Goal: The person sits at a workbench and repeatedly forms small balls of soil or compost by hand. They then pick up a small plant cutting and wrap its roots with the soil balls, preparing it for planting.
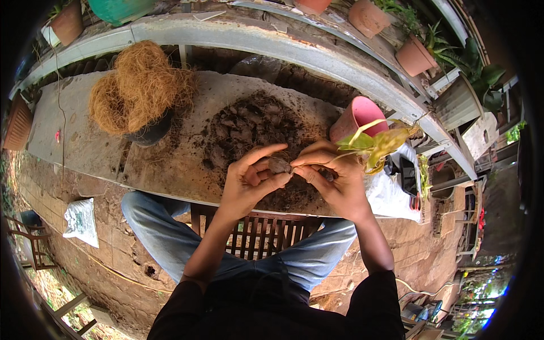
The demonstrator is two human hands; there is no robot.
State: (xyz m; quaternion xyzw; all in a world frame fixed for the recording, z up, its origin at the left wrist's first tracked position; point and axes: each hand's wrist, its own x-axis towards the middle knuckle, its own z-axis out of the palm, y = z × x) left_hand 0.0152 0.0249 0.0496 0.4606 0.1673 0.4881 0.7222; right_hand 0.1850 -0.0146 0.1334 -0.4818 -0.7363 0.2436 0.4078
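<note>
My left hand (243, 180) is curled, thumb and fingers gripping a rough brown chunk (279, 165) above the worktable. At the chunk's right edge, the thumb and forefinger of my right hand (335, 178) pinch together over a thin pale strand. A plant with yellow-green leaves (374, 143) sticks out past the back of my right hand and seems held in it; its base is hidden by the fingers. Beyond both hands, dark brown chunks and crumbs lie in a heap (243, 127). Behind the leaves a pink pot (347, 123) lies tilted with its mouth toward the right.
Coconut fibre (139, 85) piles over a black pot (150, 133) at the table's left. White plastic bags (391, 195) and a black tray (403, 173) sit on the right. A metal rail (272, 42) runs along the back, potted plants beyond it. A white sack (82, 222) lies on the floor.
</note>
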